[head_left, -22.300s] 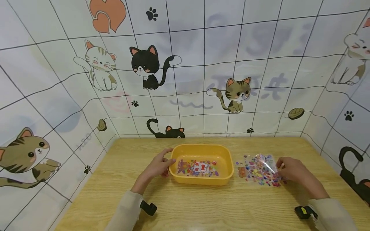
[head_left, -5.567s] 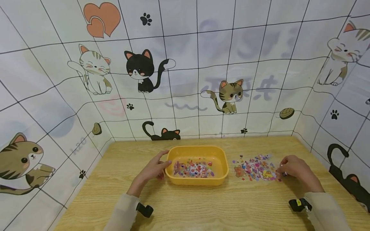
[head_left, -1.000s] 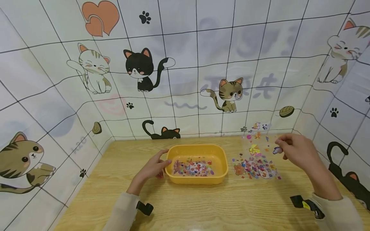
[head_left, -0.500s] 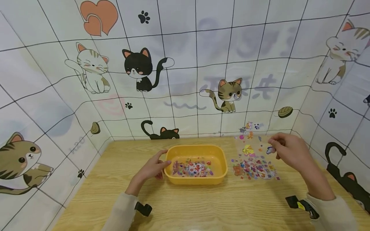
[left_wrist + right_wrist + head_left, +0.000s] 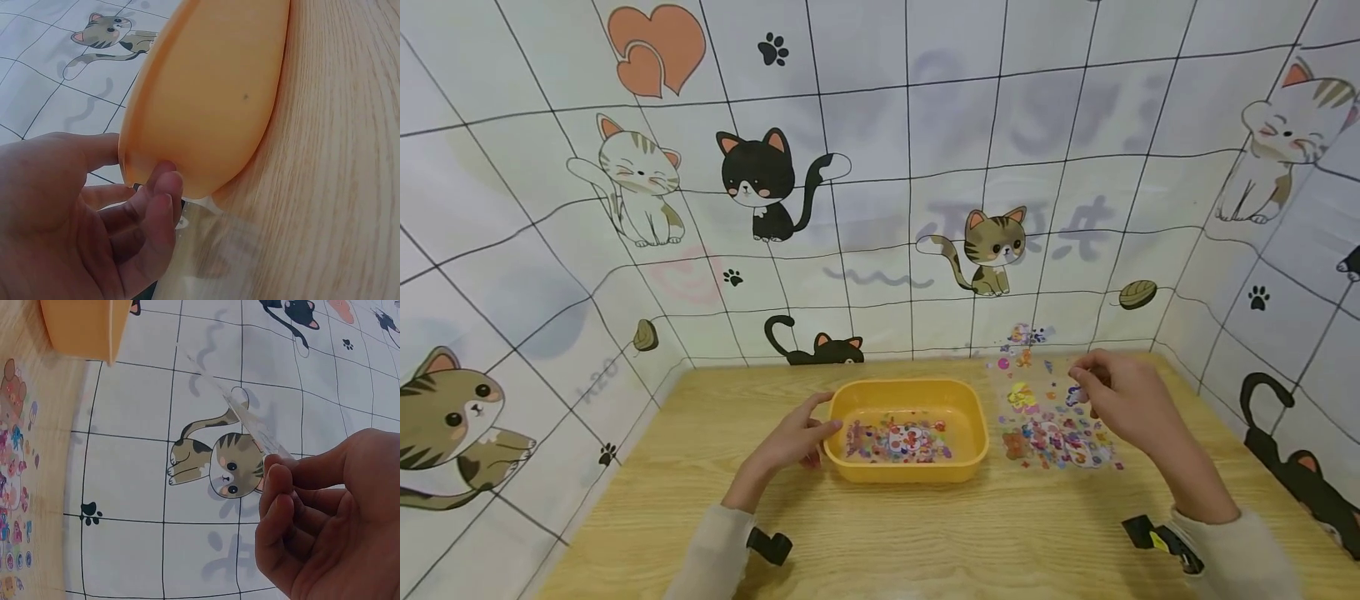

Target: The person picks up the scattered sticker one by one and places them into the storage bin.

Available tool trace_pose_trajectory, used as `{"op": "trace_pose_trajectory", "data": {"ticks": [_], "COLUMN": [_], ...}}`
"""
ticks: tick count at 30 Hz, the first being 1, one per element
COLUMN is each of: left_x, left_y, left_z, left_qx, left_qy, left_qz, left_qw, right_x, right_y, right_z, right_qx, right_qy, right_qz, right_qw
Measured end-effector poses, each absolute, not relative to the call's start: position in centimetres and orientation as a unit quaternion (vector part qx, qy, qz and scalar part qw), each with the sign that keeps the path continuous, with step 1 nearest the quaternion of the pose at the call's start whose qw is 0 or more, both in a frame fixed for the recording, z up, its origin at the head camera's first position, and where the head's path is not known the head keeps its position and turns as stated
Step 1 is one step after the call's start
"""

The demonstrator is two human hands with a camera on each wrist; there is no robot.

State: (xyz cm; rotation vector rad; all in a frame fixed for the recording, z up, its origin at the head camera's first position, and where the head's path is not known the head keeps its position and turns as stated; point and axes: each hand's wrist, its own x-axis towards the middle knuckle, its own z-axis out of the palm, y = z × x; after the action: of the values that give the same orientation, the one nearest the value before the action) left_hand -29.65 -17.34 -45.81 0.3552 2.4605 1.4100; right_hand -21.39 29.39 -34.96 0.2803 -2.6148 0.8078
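Observation:
A yellow tray (image 5: 977, 417) stands mid-table with sticker sheets (image 5: 898, 440) lying in it. My left hand (image 5: 820, 437) grips the tray's left end; in the left wrist view the thumb lies at the rim and curled fingers (image 5: 159, 200) press the tray wall (image 5: 206, 94). My right hand (image 5: 1084, 387) pinches the edge of a clear sticker sheet (image 5: 1026, 371) and holds it tilted in the air, right of the tray. The right wrist view shows that clear sheet (image 5: 244, 422) pinched in my right hand (image 5: 278, 469). Below it, a pile of sticker sheets (image 5: 1060, 442) lies on the table.
The wooden table (image 5: 880, 533) is walled on three sides by cat-patterned panels (image 5: 865, 167). A clear film (image 5: 212, 250) lies on the wood under my left hand. Bare wood runs along the front edge.
The right hand has carried the lifted clear sheet leftward, closer to the tray. The left hand has stayed at the tray's end.

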Motion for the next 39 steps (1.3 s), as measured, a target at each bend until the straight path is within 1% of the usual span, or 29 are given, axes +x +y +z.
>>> {"op": "trace_pose_trajectory", "data": {"ticks": [5,15,19,25,30,39], "left_x": [-29.7,-29.6,-29.6,-29.6,-29.8,-29.8], "left_y": [-17.4,-17.4,-17.4,-17.4,-17.4,-17.4], "left_z": [-45.7,-45.7,-45.7,-45.7,-45.9,-46.1], "left_qx": [0.120,0.118,0.120,0.124,0.122,0.124], "left_qy": [0.852,0.851,0.851,0.850,0.850,0.849], "left_qz": [0.489,0.492,0.492,0.492,0.492,0.494], "left_qw": [0.141,0.142,0.142,0.145,0.144,0.144], "right_x": [-21.6,-23.1,-23.6,-24.2,-24.8,-26.0], "right_y": [28.5,25.9,24.9,24.2,23.5,22.5], "right_z": [-35.1,-35.6,-35.5,-35.6,-35.5,-35.0], "right_qx": [0.098,0.108,0.116,0.101,0.105,0.106], "right_qy": [-0.931,-0.918,-0.904,-0.882,-0.875,-0.859], "right_qz": [0.299,0.358,0.396,0.456,0.472,0.500], "right_qw": [0.186,0.136,0.112,0.061,0.023,-0.027]}}
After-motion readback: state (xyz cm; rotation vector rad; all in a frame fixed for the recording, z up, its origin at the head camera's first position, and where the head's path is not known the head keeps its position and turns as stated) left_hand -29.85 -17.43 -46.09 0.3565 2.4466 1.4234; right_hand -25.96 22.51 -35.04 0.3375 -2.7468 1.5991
